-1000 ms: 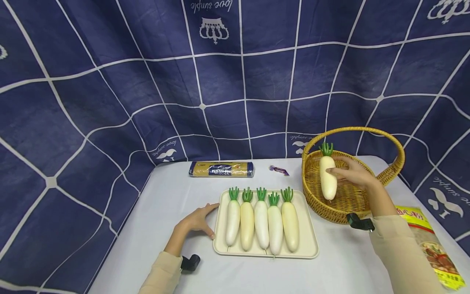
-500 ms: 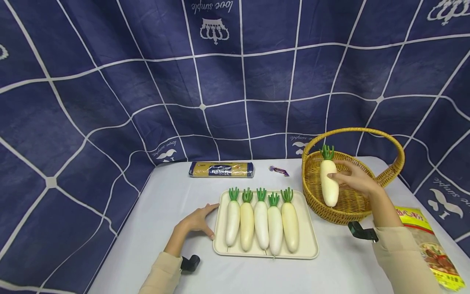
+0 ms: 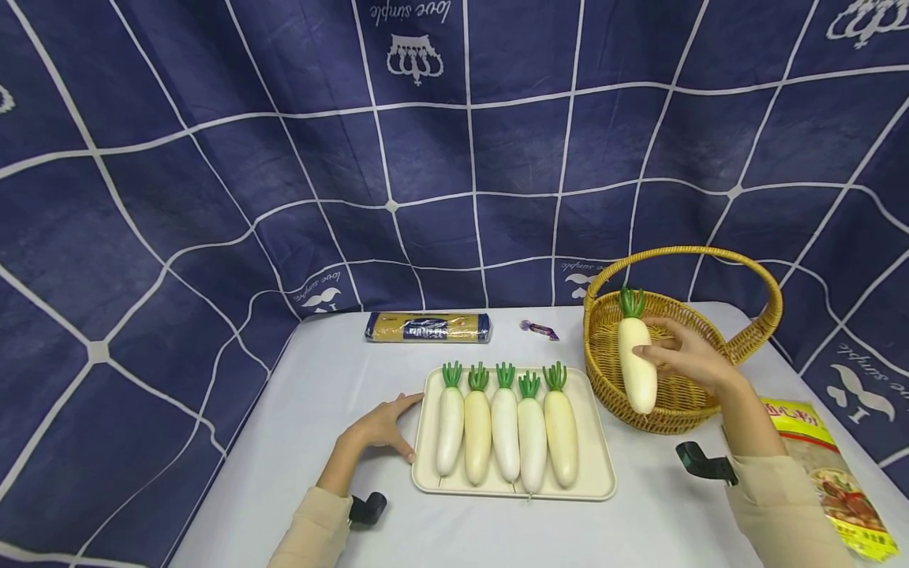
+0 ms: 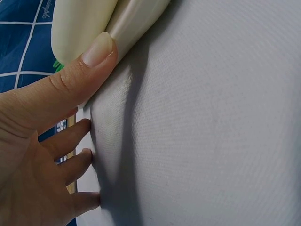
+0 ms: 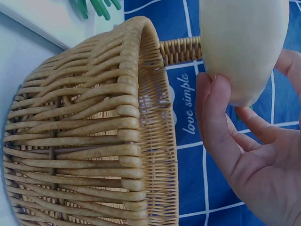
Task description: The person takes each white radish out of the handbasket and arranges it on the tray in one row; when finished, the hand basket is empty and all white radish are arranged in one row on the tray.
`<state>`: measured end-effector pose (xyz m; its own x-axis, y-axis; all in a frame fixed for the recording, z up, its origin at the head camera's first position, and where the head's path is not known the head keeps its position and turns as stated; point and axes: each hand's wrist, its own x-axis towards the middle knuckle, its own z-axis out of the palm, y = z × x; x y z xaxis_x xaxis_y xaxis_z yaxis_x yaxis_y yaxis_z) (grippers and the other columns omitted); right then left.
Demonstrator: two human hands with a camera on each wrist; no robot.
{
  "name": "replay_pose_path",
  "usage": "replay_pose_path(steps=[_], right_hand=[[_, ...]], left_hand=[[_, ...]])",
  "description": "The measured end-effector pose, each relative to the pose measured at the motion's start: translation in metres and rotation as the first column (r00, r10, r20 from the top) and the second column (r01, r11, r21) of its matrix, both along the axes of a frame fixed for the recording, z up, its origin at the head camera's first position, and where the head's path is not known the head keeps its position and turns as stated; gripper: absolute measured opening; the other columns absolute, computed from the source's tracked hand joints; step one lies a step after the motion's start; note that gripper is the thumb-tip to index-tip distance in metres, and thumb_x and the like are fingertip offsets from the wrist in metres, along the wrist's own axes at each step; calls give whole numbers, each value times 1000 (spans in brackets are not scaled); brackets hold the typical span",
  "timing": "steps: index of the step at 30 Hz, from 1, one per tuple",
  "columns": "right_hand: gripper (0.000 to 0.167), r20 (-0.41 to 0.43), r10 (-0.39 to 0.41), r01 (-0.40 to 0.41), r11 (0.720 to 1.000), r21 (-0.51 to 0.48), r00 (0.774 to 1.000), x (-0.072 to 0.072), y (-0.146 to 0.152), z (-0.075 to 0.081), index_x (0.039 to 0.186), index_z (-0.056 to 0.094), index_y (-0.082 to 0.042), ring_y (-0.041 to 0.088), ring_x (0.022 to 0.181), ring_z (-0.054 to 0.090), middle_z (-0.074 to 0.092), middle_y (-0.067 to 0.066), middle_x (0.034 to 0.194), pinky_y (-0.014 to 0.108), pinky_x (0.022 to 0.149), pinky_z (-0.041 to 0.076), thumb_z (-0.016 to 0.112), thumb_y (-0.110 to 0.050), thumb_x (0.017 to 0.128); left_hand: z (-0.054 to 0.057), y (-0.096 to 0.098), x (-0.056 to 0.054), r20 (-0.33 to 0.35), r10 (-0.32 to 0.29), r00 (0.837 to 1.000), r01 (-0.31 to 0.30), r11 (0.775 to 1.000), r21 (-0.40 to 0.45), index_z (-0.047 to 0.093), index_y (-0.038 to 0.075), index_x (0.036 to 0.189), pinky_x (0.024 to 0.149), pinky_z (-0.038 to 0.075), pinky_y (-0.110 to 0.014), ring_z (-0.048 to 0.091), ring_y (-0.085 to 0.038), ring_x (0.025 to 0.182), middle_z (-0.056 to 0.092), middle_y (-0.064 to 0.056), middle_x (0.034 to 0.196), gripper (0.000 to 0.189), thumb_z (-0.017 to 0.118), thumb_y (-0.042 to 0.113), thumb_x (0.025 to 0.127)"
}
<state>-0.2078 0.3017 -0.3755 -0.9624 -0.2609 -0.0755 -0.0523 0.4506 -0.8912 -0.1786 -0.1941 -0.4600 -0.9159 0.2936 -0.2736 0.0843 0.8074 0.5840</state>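
Observation:
My right hand [image 3: 687, 356] grips a white radish [image 3: 636, 367] with a green leafy top, fingers and thumb on either side of its body. The radish overlaps the wicker basket [image 3: 600, 379] in the head view, leaves pointing to the back. In the right wrist view the radish [image 5: 244, 42] stands beside the basket's rim, above its opening. My left hand [image 3: 379, 426] rests at the left edge of the cream tray [image 3: 596, 450], thumb and forefinger spread along it. On the tray several radishes [image 3: 504, 434] lie side by side, leaves to the back. In the left wrist view the thumb [image 4: 96, 52] touches the tray's edge.
A yellow pasta packet [image 3: 428, 327] lies behind the tray, with a small purple-wrapped candy [image 3: 540, 329] to its right. A yellow food bag [image 3: 831, 473] lies by my right forearm. The basket's tall handle [image 3: 682, 251] arches over it. Blue checked cloth [image 3: 454, 158] hangs behind.
My right hand and the radish have shifted slightly toward me over the basket; the radish's lower tip now overlaps the near rim. The left hand and the tray have not moved.

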Motion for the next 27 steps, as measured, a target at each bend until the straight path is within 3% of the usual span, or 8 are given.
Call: replay_pose_path(steps=[15,27], right_hand=[[70,-61,37,-34,999,39,997,23,-11,-7,143,24,3,16,88,61,57,26,107,34,68,57,61,-21,89],[66,-85,54,-55,998,-8,995,40,-24,-19,140,30,1,14,87,62,58,26,108,34,64,57,64,-16,86]], left_hand=[[0,-1,1,-4,1,1000,-1,1000,-4,42,12,142,106,25,-64,28,-46,135,34,-26,146,108,92,21,46],[0,-1,0,-4,-16,1000,16,1000,-2,41,11,142,106,25,-63,28,-47,134,32,-29,145,108,92,19,47]])
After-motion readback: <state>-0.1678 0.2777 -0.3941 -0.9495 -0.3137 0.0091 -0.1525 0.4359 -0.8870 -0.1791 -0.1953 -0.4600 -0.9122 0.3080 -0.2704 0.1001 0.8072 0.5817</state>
